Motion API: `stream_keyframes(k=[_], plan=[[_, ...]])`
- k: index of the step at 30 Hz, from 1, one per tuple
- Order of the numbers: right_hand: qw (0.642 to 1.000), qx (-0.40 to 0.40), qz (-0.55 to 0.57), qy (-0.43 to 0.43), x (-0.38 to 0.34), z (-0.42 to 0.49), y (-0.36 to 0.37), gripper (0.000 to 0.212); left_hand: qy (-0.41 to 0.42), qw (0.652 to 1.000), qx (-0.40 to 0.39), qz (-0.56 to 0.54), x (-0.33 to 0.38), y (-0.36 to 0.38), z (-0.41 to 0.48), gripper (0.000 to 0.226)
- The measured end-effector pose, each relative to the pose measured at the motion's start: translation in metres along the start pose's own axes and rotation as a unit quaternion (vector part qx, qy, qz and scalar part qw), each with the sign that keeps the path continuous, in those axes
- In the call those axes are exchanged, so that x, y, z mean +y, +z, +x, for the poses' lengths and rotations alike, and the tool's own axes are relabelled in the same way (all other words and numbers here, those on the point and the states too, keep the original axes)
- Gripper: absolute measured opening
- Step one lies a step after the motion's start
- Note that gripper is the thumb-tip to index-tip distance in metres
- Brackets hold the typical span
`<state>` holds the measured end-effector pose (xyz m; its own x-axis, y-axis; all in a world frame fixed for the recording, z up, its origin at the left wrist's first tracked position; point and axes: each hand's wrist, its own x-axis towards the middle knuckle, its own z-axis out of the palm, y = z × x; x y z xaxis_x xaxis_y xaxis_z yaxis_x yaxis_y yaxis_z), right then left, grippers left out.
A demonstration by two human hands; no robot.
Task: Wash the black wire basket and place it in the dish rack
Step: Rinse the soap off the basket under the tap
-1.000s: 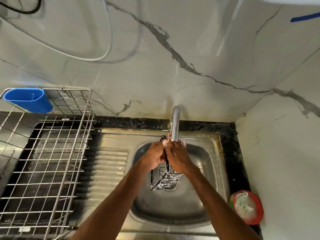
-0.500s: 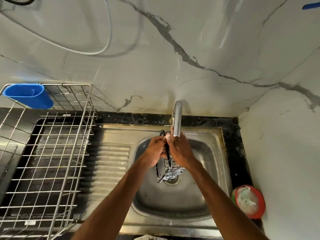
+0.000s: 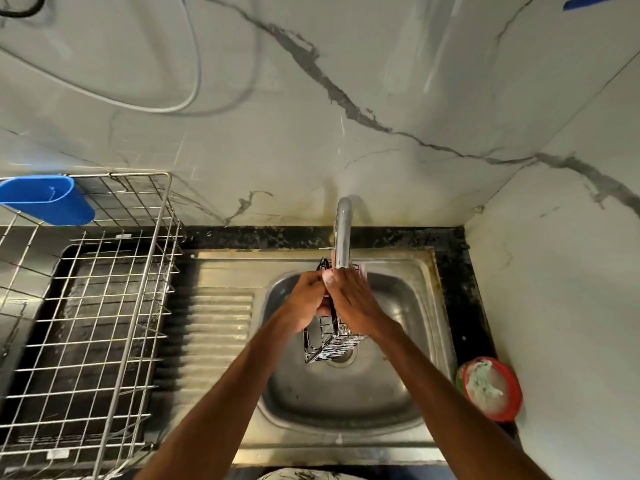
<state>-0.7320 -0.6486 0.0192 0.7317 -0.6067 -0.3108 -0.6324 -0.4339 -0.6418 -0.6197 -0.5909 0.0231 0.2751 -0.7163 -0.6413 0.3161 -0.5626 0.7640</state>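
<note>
The black wire basket [image 3: 330, 344] hangs over the steel sink bowl [image 3: 408, 368], directly under the tap spout [image 3: 343, 233]. My left hand [image 3: 306, 303] grips its left side, fingers curled round the wires. My right hand [image 3: 353, 299] holds its right side, thumb over the top edge. The basket's upper part is hidden between my hands; its wet lower end shows below them, above the drain. The wire dish rack [image 3: 104, 306] stands on the left of the counter.
A blue plastic holder [image 3: 45, 202] hangs on the rack's back left corner. A ribbed drainboard [image 3: 218, 327] lies between rack and bowl. A red dish with a soapy scrubber [image 3: 491, 388] sits at the right, by the marble wall.
Both hands have stayed at the tap with the basket. The basket's lower end has turned slightly and sits a bit higher over the drain than one second ago.
</note>
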Motion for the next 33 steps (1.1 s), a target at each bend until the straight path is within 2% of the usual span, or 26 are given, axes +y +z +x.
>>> stream_keyframes(k=[1,4,6,7,9,12,15,17,20,22,23,25,27,29,31,33], plan=[[1.000,0.000,-0.016,0.008,-0.002,0.007,-0.004,0.100,0.003,1.000,-0.005,0.005,-0.002,-0.001,0.000,0.030],[1.000,0.009,-0.022,0.020,0.009,0.027,-0.013,0.081,0.017,1.000,-0.023,0.004,-0.007,-0.005,0.000,0.026],[0.998,0.012,0.032,0.061,0.023,0.036,-0.014,0.077,0.025,0.999,-0.020,-0.011,-0.007,-0.006,-0.001,0.026],[0.997,0.011,0.023,0.070,0.026,0.036,-0.011,0.067,0.027,0.999,-0.012,-0.015,-0.006,-0.006,-0.001,0.025],[0.999,0.010,-0.034,0.024,0.025,0.025,0.000,0.055,0.026,1.000,-0.001,-0.003,-0.008,-0.007,0.001,0.025],[0.999,-0.007,0.018,-0.028,-0.002,-0.017,0.013,0.073,0.051,0.998,0.012,0.019,-0.017,-0.012,0.005,0.021],[0.996,-0.033,0.071,-0.033,-0.011,-0.029,0.019,0.075,0.071,0.996,-0.007,0.047,-0.021,-0.012,0.002,0.028],[0.997,-0.021,0.060,-0.033,-0.012,-0.015,0.015,0.073,0.072,0.995,-0.002,0.073,-0.020,-0.009,-0.005,0.023],[1.000,0.016,0.017,0.004,-0.011,0.009,0.002,0.072,0.073,0.991,-0.014,0.116,-0.026,-0.006,-0.004,0.019],[0.999,0.021,0.005,0.040,-0.016,0.016,-0.010,0.091,0.087,0.986,-0.011,0.138,-0.030,-0.004,-0.003,0.022],[0.998,0.023,-0.001,0.054,-0.016,0.019,-0.013,0.094,0.094,0.985,-0.003,0.148,-0.030,-0.003,-0.003,0.024],[0.996,0.044,-0.010,0.071,-0.011,0.025,-0.012,0.079,0.112,0.980,0.022,0.160,-0.034,0.001,0.000,0.027],[0.993,0.078,0.068,0.064,-0.005,0.018,-0.002,0.068,0.137,0.974,0.058,0.171,-0.035,0.004,-0.001,0.031],[0.989,0.071,0.128,0.013,0.002,0.003,0.012,0.067,0.151,0.972,0.092,0.156,-0.037,0.002,0.002,0.031],[0.992,0.035,0.123,-0.022,0.008,-0.017,0.028,0.075,0.142,0.979,0.123,0.086,-0.038,0.000,0.001,0.028],[0.993,0.032,0.102,-0.043,0.009,-0.038,0.035,0.076,0.147,0.979,0.143,0.018,-0.037,0.000,0.001,0.027]])
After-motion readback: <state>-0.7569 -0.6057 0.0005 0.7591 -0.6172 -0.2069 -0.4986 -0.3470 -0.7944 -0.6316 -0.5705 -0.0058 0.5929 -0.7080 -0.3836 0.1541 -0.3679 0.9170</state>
